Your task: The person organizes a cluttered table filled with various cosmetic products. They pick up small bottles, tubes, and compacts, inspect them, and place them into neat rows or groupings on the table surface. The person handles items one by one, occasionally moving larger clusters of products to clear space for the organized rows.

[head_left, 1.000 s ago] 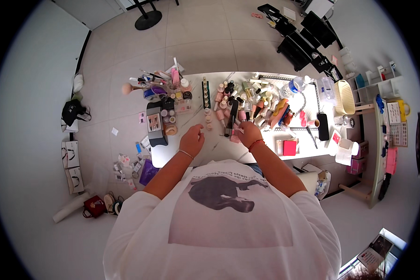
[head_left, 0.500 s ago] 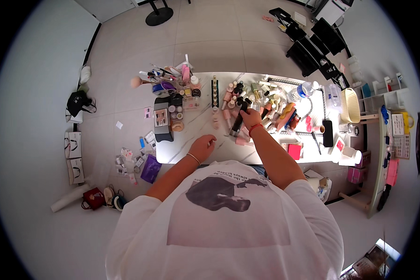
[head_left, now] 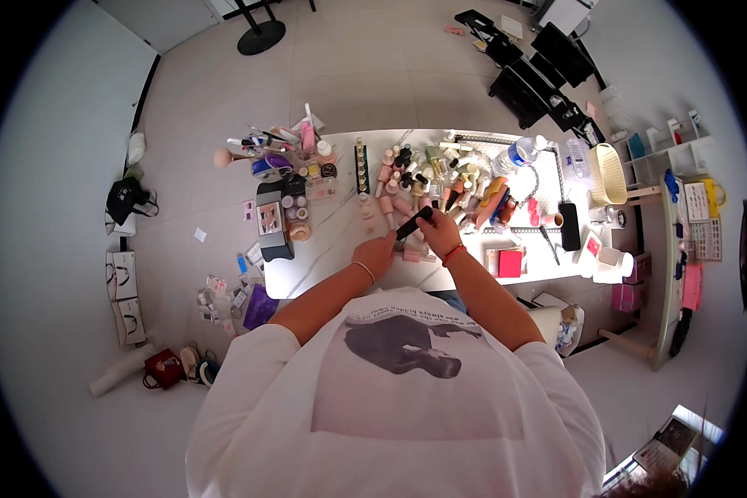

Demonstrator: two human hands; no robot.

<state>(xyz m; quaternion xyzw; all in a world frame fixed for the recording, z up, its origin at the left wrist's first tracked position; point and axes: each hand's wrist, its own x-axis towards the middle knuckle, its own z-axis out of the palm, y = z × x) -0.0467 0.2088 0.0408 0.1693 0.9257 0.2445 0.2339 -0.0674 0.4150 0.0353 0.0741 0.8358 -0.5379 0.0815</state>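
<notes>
A long, narrow black bar-like item (head_left: pixel 414 223) is held slanting above the near part of the marble-patterned table (head_left: pixel 324 270); its exact kind does not show. My right hand (head_left: pixel 442 233), with a red band at the wrist, grips its upper right end. Closed at its lower left end are the fingers of my left hand (head_left: pixel 375 255), which wears a pale wristband. Just beyond my hands lies a dense heap of nail polish bottles (head_left: pixel 432 170) in pink, white and black. To their left stands a black strip (head_left: pixel 361 166) holding a row of small gold-topped pieces.
At the table's left are brushes (head_left: pixel 274 137), a black makeup display (head_left: pixel 272 220) and small jars (head_left: pixel 297 207). Rightward lie a water bottle (head_left: pixel 519 155), a black phone (head_left: pixel 569 227), a red box (head_left: pixel 510 264) and a cream basket (head_left: pixel 607 174). Packets (head_left: pixel 216 295) litter the floor.
My right hand has drawn the black item nearer, away from the bottles, and turned it more sideways. My left hand has moved right and taken its other end. The view has shifted slightly.
</notes>
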